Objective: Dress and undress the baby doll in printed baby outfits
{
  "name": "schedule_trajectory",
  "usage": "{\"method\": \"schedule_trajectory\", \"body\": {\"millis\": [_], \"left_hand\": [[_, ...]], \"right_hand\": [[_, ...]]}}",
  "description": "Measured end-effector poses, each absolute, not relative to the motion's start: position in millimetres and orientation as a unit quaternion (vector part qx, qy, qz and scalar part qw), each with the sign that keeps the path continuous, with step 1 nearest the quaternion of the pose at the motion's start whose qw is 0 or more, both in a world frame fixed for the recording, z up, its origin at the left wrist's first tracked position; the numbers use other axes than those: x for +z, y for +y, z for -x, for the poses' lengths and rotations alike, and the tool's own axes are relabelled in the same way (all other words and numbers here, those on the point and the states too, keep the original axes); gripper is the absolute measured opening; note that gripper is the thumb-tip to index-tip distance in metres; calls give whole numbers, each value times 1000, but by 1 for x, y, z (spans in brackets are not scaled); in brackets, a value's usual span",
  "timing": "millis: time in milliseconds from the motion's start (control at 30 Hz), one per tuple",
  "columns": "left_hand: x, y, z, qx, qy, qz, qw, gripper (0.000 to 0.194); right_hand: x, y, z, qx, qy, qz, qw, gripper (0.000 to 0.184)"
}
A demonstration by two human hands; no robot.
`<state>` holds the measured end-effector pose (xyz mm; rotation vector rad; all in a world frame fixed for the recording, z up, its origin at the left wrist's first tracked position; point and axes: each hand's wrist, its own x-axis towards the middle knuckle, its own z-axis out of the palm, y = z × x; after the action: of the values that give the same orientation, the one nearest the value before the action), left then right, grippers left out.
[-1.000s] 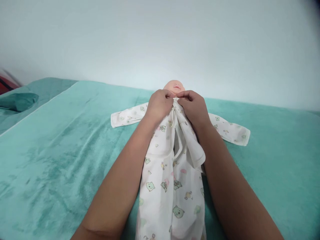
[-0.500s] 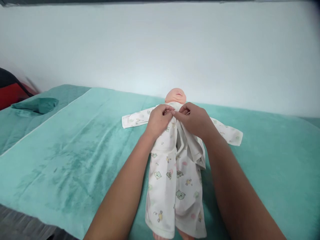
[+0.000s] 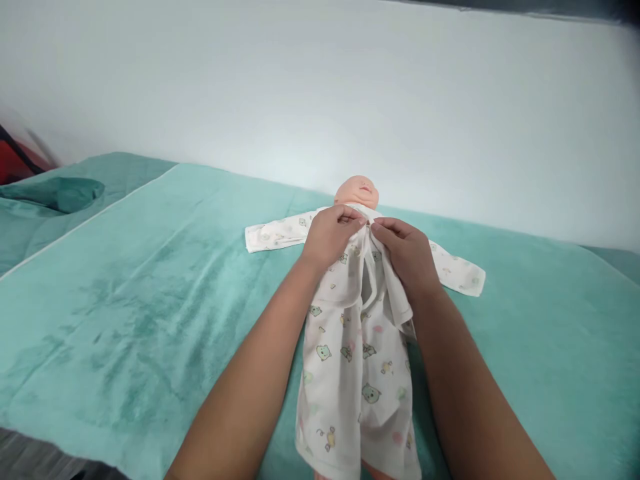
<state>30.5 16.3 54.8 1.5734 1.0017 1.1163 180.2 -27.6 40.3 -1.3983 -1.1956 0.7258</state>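
Observation:
A baby doll lies on its back, its head toward the wall. It wears a white printed shirt with the long sleeves spread sideways, and matching trousers. Near the neck, my left hand pinches one front edge of the shirt. Close beside it, my right hand is closed on the other front edge. A small gap shows between the fingertips at the chest. Below them the shirt front hangs parted, its right flap folded back. Whatever fastener sits at the fingertips is too small to make out.
A teal plush cover lies under the doll. A white wall rises right behind its head. To the far left are a bunched teal cloth and a red and black object. Grey floor shows at the lower left.
My fingertips, which were together at the chest, have drawn slightly apart, the right hand shifting right and down. The view has shifted and tilted a little.

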Motion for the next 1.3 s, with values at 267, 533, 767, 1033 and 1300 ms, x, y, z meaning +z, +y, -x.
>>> {"method": "schedule_trajectory", "body": {"millis": [267, 533, 767, 1033, 1300], "left_hand": [[55, 17, -39, 473, 389, -635, 471, 5], [54, 15, -44, 467, 437, -655, 403, 3], [57, 10, -44, 432, 442, -706, 346, 10], [63, 9, -44, 420, 461, -652, 431, 13], [68, 9, -28, 406, 411, -597, 557, 15]], "right_hand": [[41, -24, -191, 376, -497, 562, 544, 29], [45, -24, -187, 406, -493, 552, 535, 33], [47, -23, -189, 367, -541, 574, 493, 31], [53, -24, -182, 293, -587, 609, 446, 25], [57, -27, -182, 340, -584, 586, 447, 39]]}}
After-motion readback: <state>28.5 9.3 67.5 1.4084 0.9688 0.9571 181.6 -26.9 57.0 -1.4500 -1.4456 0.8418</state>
